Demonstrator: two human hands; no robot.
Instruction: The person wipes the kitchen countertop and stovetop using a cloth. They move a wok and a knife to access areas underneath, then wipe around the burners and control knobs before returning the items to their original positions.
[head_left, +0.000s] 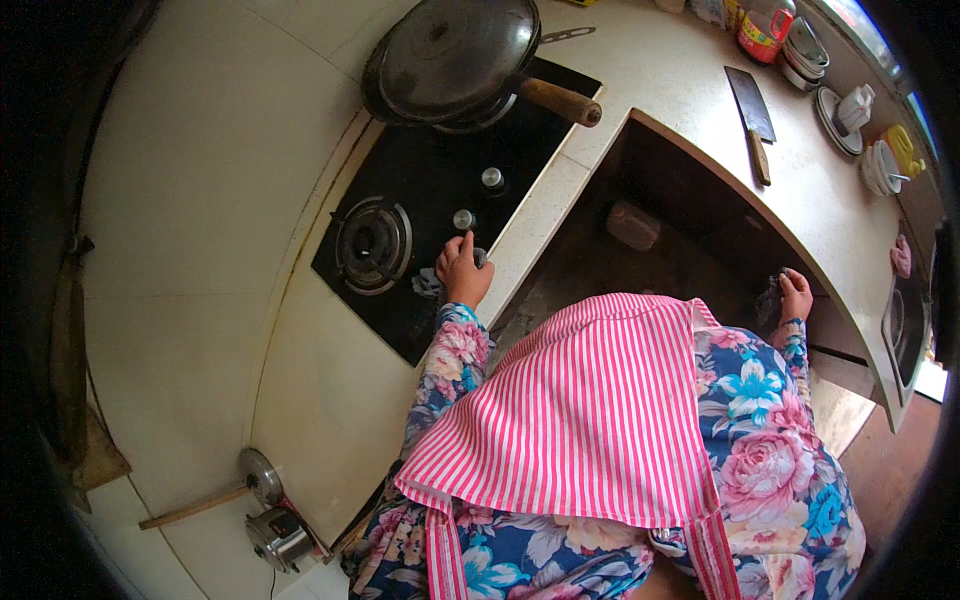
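Note:
My left hand (463, 277) is down on the black glass gas cooktop (442, 176), curled around what looks like a crumpled grey cloth (426, 283). A bit of grey shows between thumb and forefinger; the palm side is hidden. Just beyond the fingertips are a silver control knob (463, 219) and a second knob (492, 178). The near gas burner (373, 246) is bare, to the left of this hand. Out to the right, over the opening below the counter, my right hand (796, 296) pinches a dark, thin, see-through piece (769, 301), perhaps plastic film.
A lidded wok (457, 60) covers the far burner, its wooden handle (562, 101) jutting right. A cleaver (752, 124) lies on the curved counter (675, 82). Stacked bowls (881, 169) and bottles line the wall. A steel pot (279, 538) stands at lower left.

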